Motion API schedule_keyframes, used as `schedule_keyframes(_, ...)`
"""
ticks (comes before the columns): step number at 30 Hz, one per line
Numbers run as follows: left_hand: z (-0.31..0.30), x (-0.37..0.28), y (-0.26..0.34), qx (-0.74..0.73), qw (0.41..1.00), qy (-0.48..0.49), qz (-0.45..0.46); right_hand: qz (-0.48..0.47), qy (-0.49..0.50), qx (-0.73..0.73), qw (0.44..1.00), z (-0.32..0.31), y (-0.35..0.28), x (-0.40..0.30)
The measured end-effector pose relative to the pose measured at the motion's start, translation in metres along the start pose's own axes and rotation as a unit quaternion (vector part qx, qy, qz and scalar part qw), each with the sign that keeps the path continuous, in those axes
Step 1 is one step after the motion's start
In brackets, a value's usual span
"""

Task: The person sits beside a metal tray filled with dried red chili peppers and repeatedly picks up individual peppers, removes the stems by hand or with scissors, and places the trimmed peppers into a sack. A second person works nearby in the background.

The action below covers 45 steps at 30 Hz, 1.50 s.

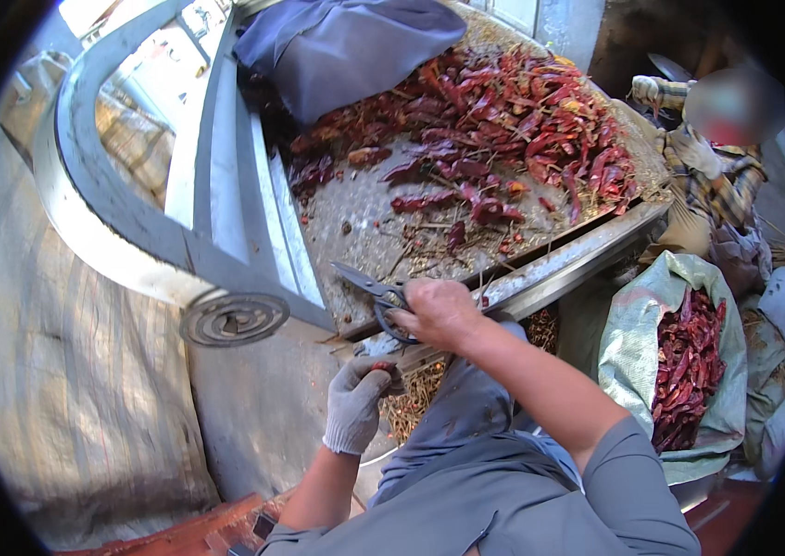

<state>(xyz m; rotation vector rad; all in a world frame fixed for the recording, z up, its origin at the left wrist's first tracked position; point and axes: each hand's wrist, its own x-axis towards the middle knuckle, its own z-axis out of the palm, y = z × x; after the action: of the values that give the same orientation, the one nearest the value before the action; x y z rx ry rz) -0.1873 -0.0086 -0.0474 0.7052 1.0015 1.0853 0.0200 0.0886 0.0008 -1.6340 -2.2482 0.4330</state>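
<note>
My bare right hand (434,311) grips scissors (364,280) by dark handles at the near edge of a metal-framed tray table (357,233). Their blades point up and left over the tray surface. Lower left, my left hand (357,399) wears a pale knitted glove. Between its thumb and fingers it pinches a small red piece of dried chili (384,365), mostly hidden by the fingers. A broad heap of dried red chilies (503,118) covers the far and right parts of the tray. Loose chilies, stem bits and seeds lie scattered nearer to me.
A grey-blue cloth (357,55) lies over the heap's far left. Left stands a curved metal frame (114,243) with a scroll end. Cut stems (420,396) lie below the tray. At right, an open woven sack (628,347) holds chilies, and another person (705,167) sits wearing gloves.
</note>
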Motion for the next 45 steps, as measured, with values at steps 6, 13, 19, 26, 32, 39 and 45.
schedule_keyframes(6, 0.027, 0.003, 0.009, 0.097, 0.969, -0.01, 0.225, -0.035, -0.036, 0.436, 0.899, 0.011, -0.018, -0.052)
schedule_keyframes(13, 0.09, 0.037, 0.034, 0.464, 0.805, -0.158, 0.335, 0.154, 0.015, 0.722, 0.675, 0.025, 0.019, -0.11)
schedule_keyframes(19, 0.132, 0.151, 0.043, 0.621, 0.651, 0.042, 0.434, 0.229, 0.0, 0.719, 0.657, 0.016, 0.04, -0.163)
schedule_keyframes(26, 0.158, 0.198, 0.053, 0.708, 0.637, 0.039, 0.303, 0.244, 0.021, 0.702, 0.669, 0.024, 0.051, -0.198)
schedule_keyframes(32, 0.133, 0.17, 0.058, 0.403, 0.868, -0.016, 0.291, 0.246, 0.07, 0.623, 0.74, 0.006, 0.056, -0.187)
schedule_keyframes(39, 0.156, 0.059, 0.029, 0.001, 0.989, -0.138, -0.046, 0.1, 0.191, 0.318, 0.923, -0.046, 0.055, -0.148)
schedule_keyframes(45, 0.148, 0.037, -0.013, 0.092, 0.971, -0.221, 0.013, 0.058, 0.155, 0.306, 0.938, -0.046, 0.066, -0.161)
